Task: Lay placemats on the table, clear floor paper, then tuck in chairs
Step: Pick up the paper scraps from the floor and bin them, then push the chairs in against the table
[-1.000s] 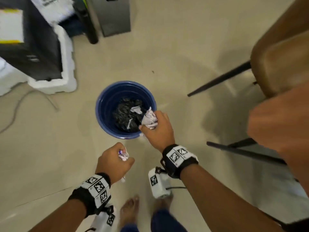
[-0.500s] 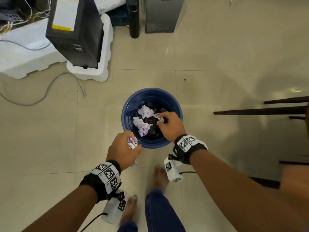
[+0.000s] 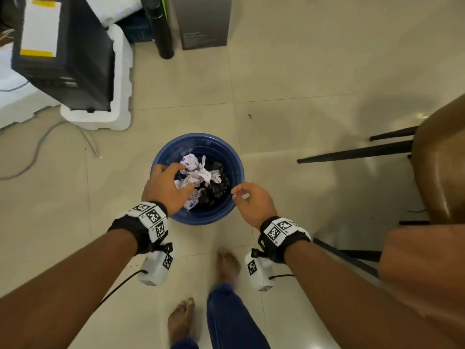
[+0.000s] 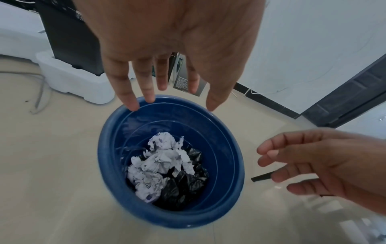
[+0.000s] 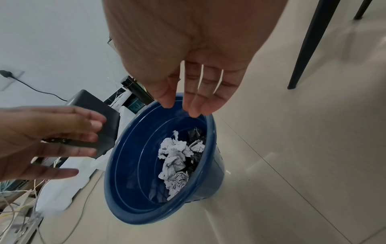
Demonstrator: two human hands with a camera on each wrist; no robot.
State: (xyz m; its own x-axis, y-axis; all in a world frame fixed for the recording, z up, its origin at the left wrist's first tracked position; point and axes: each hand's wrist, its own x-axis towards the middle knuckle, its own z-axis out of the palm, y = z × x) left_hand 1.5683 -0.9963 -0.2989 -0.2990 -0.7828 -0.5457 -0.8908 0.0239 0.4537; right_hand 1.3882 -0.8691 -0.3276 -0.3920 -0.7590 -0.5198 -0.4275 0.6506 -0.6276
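Note:
A round blue bin (image 3: 234, 172) (image 4: 227, 158) (image 5: 125, 165) stands on the tiled floor in front of my bare feet. Crumpled white paper with purple print (image 3: 198, 172) (image 4: 158, 163) (image 5: 177, 161) lies inside it on a black bag (image 3: 216, 190). My left hand (image 3: 166, 185) (image 4: 167, 92) hovers over the bin's left side, fingers straight and spread, empty. My right hand (image 3: 249, 200) (image 5: 188, 102) hangs by the bin's right rim, fingers loose, holding nothing. A brown chair (image 3: 442, 167) with black legs (image 3: 357, 152) stands at the right.
A black computer case (image 3: 65, 51) sits in white foam packing (image 3: 120, 79) at the back left, with a grey cable (image 3: 37, 152) on the floor. A grey box (image 3: 203, 21) and a black bottle (image 3: 161, 28) stand behind the bin. Bare tiles lie right of the bin.
The left hand moved over the bin and let go of its crumpled paper. The right hand dropped its paper too and drew back to the right rim. More paper lies in the bin.

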